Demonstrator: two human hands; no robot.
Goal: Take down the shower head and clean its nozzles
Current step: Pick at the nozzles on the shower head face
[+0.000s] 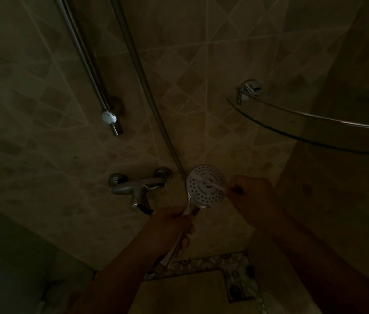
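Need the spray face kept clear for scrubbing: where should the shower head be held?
Grip the shower head by its slim handle, from below, as the left hand does. The round nozzle face points at the camera, and the right hand works there.

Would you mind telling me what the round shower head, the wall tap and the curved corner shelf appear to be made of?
The round white-faced shower head looks like matt plastic with dark nozzle dots, on a shiny, probably chromed handle. The wall-mounted mixer tap looks like dull grey metal, with a few bright glints. The curved corner shelf seems to be clear glass: the wall shows through it.
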